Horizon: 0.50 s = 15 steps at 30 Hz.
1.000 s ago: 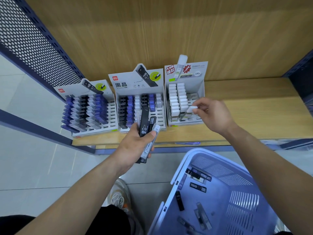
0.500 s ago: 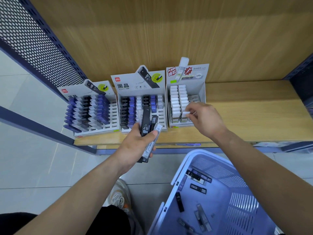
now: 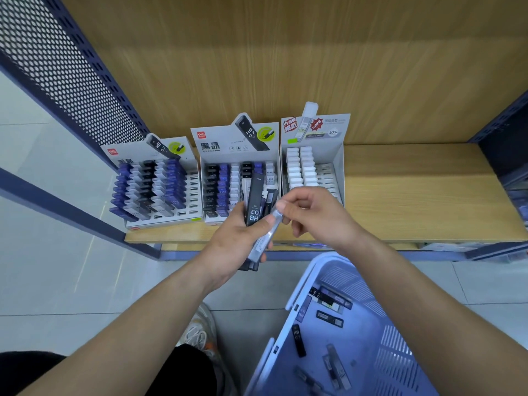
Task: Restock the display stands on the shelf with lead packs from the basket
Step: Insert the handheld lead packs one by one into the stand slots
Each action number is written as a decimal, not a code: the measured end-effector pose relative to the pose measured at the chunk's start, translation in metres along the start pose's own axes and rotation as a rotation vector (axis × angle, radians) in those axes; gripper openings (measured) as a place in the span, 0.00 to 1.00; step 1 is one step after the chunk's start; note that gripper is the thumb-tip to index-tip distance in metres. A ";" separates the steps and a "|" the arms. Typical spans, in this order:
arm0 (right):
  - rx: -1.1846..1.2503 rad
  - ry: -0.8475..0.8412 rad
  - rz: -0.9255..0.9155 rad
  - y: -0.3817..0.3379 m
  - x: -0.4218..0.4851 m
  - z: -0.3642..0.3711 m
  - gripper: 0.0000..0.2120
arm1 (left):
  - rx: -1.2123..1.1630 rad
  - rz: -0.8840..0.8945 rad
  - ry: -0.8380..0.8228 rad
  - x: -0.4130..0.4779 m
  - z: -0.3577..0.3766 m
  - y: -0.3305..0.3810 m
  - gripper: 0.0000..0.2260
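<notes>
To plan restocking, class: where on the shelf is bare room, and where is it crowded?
Bare shelf board runs from the white-pack stand right to the blue post. Crowded: the left stand and middle stand pack the left side.

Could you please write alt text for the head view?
The right hand pinches the top of a clear lead pack held with dark packs in the left hand, before three display stands on a wooden shelf; a blue basket holds more packs.
</notes>
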State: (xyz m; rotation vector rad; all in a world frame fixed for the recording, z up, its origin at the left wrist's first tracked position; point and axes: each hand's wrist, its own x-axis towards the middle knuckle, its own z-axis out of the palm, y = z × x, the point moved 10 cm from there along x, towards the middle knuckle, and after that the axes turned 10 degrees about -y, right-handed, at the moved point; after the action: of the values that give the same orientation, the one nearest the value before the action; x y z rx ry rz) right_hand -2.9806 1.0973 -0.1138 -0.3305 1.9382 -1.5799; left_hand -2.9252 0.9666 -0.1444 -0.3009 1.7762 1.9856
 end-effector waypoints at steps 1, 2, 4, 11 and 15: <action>0.009 0.009 0.001 -0.001 -0.001 -0.002 0.08 | -0.008 0.001 0.007 -0.001 -0.002 0.001 0.09; 0.026 0.018 0.004 -0.002 -0.001 -0.005 0.08 | -0.019 0.001 0.012 -0.002 -0.003 0.001 0.08; 0.067 0.016 0.009 -0.002 -0.001 -0.007 0.07 | -0.028 0.002 0.010 -0.004 -0.004 0.004 0.08; 0.125 0.004 0.110 0.001 0.006 0.000 0.09 | 0.098 0.022 0.001 -0.008 -0.002 0.013 0.10; 0.079 0.029 0.117 -0.004 0.009 -0.006 0.11 | 0.093 0.014 0.025 -0.010 -0.005 0.014 0.10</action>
State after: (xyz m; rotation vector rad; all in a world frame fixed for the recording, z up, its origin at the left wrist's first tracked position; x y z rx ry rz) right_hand -2.9922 1.0962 -0.1121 -0.1598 1.8749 -1.5881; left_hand -2.9238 0.9592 -0.1279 -0.2847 1.8841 1.9101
